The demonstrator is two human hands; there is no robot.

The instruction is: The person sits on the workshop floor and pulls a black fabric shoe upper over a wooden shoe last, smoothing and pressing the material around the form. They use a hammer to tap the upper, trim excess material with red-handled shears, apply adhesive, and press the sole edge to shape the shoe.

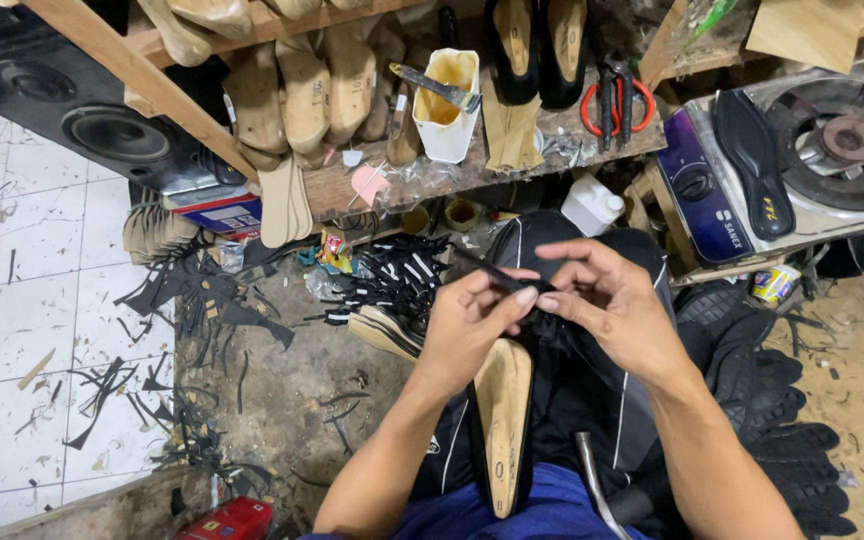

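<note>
On your lap lies a shoe last (pixel 501 420), its tan insole facing up and edged in black upper material. Your left hand (pixel 472 325) and right hand (pixel 607 300) meet at its toe, fingers pinched together on a thin black strap (pixel 487 268).

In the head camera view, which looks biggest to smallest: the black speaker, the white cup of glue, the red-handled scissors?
1. Black speaker, clearly largest.
2. White cup.
3. Red-handled scissors, close to the cup in size, so that order is unsure.
</note>
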